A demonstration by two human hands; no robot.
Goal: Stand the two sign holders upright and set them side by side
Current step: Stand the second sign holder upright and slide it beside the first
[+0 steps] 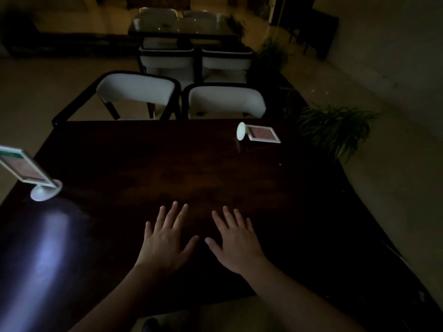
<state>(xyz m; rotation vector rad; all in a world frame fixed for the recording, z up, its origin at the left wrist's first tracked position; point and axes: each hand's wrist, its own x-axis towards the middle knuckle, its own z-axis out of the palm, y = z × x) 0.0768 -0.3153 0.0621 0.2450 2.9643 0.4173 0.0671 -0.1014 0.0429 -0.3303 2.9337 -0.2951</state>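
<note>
One white sign holder (28,173) stands on its round base at the table's far left edge, its framed card with a green strip leaning left. The other sign holder (260,134) lies flat on the table at the far right, round base pointing left. My left hand (165,238) and my right hand (236,240) rest palm down, fingers spread, side by side near the front middle of the dark wooden table (191,168). Both hands hold nothing and are far from either holder.
Two white-backed chairs (182,97) are pushed in at the table's far side. A potted plant (335,128) stands off the right far corner. Another table with chairs (187,32) sits further back. A bright reflection lies on the table's left front.
</note>
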